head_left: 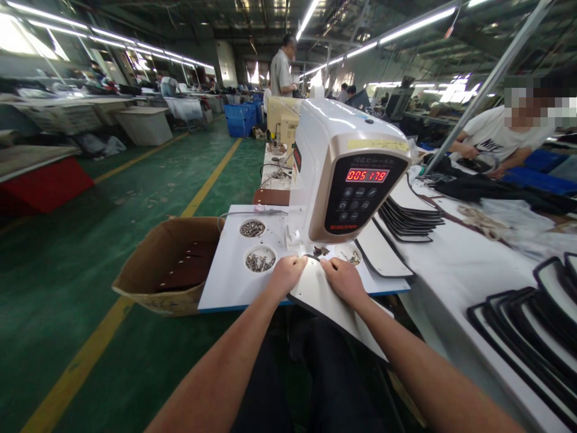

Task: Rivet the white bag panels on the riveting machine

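The machine's [315, 144] display [367, 175] reads 005179; a shirt [498, 135], NIKE. Arms stretched forward — left hand [288, 273] and right hand [345, 278] closed, pinching the panel's [317, 285] far end beneath the machine's head.

Showed as a white, dark-edged panel [321, 291] with small metallic dots [313, 263] near its far end; slanted from the center of the frame toward the lower right, partly hidden.

Machine [342, 156] on the tabletop [229, 276], one panel [314, 282] before it, box [166, 302] left, stacked panels [412, 222] right
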Motion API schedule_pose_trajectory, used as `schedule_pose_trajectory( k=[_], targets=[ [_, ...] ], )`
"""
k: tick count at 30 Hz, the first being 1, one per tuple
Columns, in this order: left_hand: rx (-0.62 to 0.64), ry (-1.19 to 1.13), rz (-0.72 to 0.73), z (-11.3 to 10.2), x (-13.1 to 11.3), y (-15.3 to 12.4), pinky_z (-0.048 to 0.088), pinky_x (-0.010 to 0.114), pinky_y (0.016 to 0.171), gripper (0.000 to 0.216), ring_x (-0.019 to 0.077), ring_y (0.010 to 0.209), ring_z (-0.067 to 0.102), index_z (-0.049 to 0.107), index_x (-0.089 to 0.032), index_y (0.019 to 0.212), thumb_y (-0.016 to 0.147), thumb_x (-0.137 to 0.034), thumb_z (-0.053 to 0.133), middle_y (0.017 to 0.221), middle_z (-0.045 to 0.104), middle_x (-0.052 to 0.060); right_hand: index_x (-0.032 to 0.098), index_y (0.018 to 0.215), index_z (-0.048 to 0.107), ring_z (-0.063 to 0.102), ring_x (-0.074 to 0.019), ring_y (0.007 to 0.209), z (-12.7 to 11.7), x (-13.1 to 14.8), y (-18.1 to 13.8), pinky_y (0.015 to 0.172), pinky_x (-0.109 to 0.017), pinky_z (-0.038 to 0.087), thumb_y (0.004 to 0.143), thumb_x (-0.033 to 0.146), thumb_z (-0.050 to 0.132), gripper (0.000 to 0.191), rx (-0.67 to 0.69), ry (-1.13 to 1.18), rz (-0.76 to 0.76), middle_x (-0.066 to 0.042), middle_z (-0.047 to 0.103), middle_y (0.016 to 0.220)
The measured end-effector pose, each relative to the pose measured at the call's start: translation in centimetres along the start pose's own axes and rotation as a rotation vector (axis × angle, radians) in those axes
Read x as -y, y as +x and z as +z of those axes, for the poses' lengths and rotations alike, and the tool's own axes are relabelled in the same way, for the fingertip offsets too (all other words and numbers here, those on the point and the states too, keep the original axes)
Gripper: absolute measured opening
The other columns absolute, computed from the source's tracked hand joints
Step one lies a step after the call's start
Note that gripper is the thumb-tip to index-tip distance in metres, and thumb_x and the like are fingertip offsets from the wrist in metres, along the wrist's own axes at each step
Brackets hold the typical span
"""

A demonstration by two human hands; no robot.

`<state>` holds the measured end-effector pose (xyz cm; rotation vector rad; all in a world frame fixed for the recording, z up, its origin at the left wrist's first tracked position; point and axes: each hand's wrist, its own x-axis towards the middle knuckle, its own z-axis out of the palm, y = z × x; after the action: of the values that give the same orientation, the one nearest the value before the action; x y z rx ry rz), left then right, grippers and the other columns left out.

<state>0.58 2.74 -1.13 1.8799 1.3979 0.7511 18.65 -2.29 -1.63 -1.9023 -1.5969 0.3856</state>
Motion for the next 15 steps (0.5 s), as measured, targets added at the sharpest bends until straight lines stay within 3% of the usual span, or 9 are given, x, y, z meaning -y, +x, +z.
schedule_pose_trajectory(
  k=[5, 7, 9, 12, 15],
  targets=[
    [0.120, -0.365, -0.149, -1.9, 0.5, -5.0, 0.043, 0.024, 0.059, 0.040, 0.0133, 0.066, 0.058, 0.065, -0.018, 0.091, 0.083, -0.054, 0.050, 0.078, 0.068, 0.000, 0.021, 0.062, 0.050, 0.052, -0.0168, 0.064, 1.3, -0.2, -4.0, 0.057, -0.027, 0.036, 0.092, 0.059, 0.039, 0.049, -0.125, 0.364, 0.212, -0.001, 0.058, 0.062],
    [0.105, -0.430, -0.182, -2.4, 0.8, -7.0, 0.046, 0.025, 0.062, 0.040, 0.0144, 0.069, 0.061, 0.065, -0.019, 0.096, 0.083, -0.054, 0.050, 0.083, 0.070, 0.001, 0.020, 0.078, 0.058, 0.058, -0.0190, 0.070, 2.4, -0.5, -6.7, 0.059, -0.028, 0.043, 0.092, 0.060, 0.038, 0.047, -0.097, 0.577, 0.295, -0.003, 0.065, 0.074],
    [0.035, -0.339, -0.151, -2.6, 0.7, -8.2, 0.046, 0.026, 0.067, 0.036, 0.0155, 0.074, 0.062, 0.067, -0.019, 0.089, 0.084, -0.051, 0.050, 0.082, 0.071, 0.001, 0.019, 0.100, 0.061, 0.064, -0.0216, 0.081, 3.0, -0.9, -9.1, 0.066, -0.031, 0.050, 0.090, 0.058, 0.045, 0.044, -0.041, 0.719, 0.315, -0.006, 0.069, 0.091],
    [0.004, -0.163, -0.075, -2.5, -0.1, -8.4, 0.044, 0.027, 0.071, 0.032, 0.0165, 0.078, 0.062, 0.067, -0.021, 0.082, 0.086, -0.045, 0.048, 0.079, 0.071, 0.000, 0.019, 0.123, 0.055, 0.064, -0.0241, 0.098, 2.2, -1.2, -10.3, 0.082, -0.035, 0.051, 0.085, 0.054, 0.058, 0.052, -0.132, 0.637, 0.257, -0.010, 0.067, 0.111],
    [0.045, -0.091, -0.025, -2.1, -1.0, -7.4, 0.042, 0.027, 0.070, 0.031, 0.0163, 0.077, 0.062, 0.067, -0.021, 0.082, 0.087, -0.044, 0.046, 0.080, 0.071, 0.000, 0.021, 0.120, 0.060, 0.059, -0.0243, 0.108, 0.2, -0.6, -8.5, 0.093, -0.036, 0.045, 0.085, 0.052, 0.058, 0.046, -0.173, 0.371, 0.059, -0.009, 0.064, 0.118]
  ],
)
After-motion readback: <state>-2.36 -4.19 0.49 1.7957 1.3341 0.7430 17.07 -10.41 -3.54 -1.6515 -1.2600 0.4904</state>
